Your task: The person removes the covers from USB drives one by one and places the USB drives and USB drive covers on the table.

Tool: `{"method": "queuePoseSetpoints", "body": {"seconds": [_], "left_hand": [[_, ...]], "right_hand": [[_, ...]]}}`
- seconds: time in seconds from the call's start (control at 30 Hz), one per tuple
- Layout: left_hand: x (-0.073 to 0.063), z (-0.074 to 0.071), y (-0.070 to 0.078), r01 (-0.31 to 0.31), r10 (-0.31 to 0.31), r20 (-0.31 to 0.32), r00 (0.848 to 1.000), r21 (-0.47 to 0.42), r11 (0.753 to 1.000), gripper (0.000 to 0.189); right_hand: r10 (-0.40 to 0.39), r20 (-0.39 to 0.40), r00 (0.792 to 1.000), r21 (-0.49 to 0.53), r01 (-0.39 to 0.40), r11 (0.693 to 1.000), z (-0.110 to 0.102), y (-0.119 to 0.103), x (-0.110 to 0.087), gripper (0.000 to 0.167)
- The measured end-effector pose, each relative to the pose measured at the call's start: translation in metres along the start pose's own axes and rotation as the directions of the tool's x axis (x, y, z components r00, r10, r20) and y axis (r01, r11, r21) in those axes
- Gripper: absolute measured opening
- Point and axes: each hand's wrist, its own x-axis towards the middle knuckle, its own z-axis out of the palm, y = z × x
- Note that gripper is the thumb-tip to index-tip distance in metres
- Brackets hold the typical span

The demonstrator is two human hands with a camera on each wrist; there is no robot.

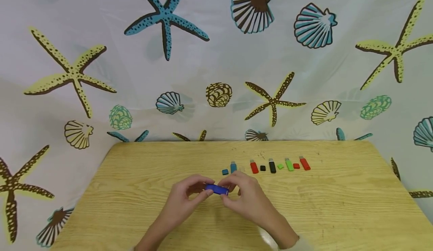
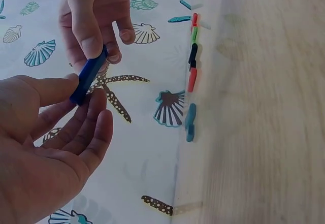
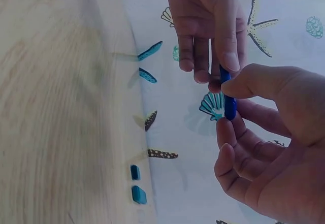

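Note:
A dark blue USB flash drive [image 1: 216, 189] is held above the table between both hands, near the middle of the head view. My left hand [image 1: 184, 196] pinches its left end with thumb and fingers. At the opposite end, the thumb and fingers of my right hand [image 1: 248, 194] grip it. Both wrist views show the blue drive [image 2: 89, 76] as one continuous stick, its ends partly covered by fingertips. Just beyond the hands lie a teal USB drive [image 1: 233, 167] and its separate teal cap [image 1: 224, 172].
Right of the teal drive, a row runs along the wooden table [image 1: 135, 198]: a red drive [image 1: 254, 167], black cap [image 1: 262, 168], black drive [image 1: 272, 166], green cap [image 1: 280, 166], green drive [image 1: 289, 165], red cap [image 1: 296, 166] and another red drive [image 1: 305, 164]. A shell-patterned curtain [image 1: 203, 70] hangs behind.

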Motion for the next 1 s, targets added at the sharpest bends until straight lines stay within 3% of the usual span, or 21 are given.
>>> {"method": "queuePoseSetpoints", "body": {"seconds": [0.4,0.6,1.0], "left_hand": [[0.019,0.023,0.013,-0.024,0.027,0.068,0.997,-0.048,0.999,0.016],[0.028,0.030,0.022,-0.013,0.016,0.090,0.996,-0.030,0.999,0.018],[0.045,0.043,0.041,-0.054,0.060,0.068,0.996,-0.086,0.995,0.018]], "right_hand": [[-0.051,-0.025,0.998,-0.011,0.051,0.999,-0.033,0.010,-0.019,0.023],[-0.080,-0.081,0.994,-0.030,0.078,0.997,-0.047,0.010,-0.025,0.028],[-0.114,-0.168,0.979,-0.070,0.104,0.992,-0.066,0.009,-0.030,0.030]]}}
